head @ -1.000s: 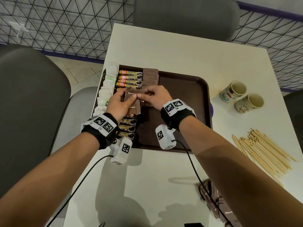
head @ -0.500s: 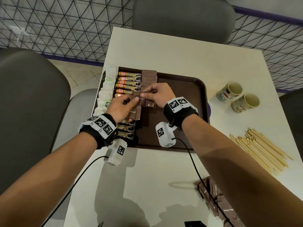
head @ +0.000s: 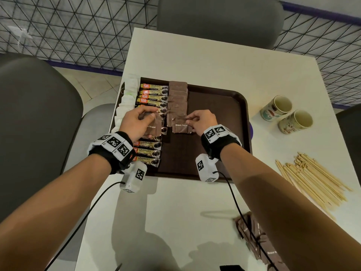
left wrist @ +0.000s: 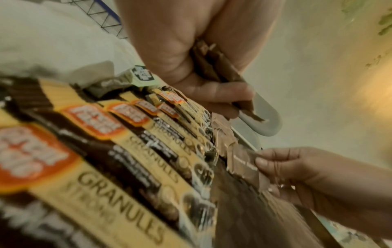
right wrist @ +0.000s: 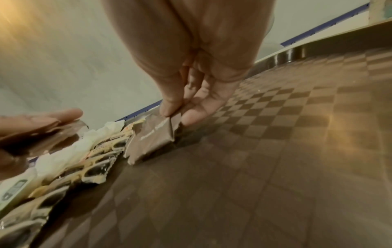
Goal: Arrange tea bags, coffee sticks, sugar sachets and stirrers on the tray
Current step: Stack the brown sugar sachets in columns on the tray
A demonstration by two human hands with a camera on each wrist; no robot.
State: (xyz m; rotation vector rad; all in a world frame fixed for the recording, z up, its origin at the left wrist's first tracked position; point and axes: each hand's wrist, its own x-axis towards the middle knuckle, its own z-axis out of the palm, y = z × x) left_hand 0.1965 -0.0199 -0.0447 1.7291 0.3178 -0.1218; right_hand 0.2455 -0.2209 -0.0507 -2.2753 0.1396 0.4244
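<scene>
Right hand (head: 203, 122) pinches a brown sugar sachet (head: 181, 125) at the near end of the sachet row (head: 177, 94) on the brown tray (head: 220, 118); left hand (head: 136, 122), grip clamped on a spare sachet stack (head: 155, 128), hovers over coffee sticks (head: 153, 96). Stirrers (head: 310, 182) lie on bench (head: 195, 55), R of tray.

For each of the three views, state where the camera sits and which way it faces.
Head: on the head, facing forward and down at the tray; both forearms, left hand and right hand show.
Left wrist: under the left wrist, looking along the palm at its held sugar sachets; right hand opposite.
Right wrist: under the right wrist, looking along the fingers pinching a sugar sachet; left hand at the edge.
Shared: both wrist views show the coffee sticks.
</scene>
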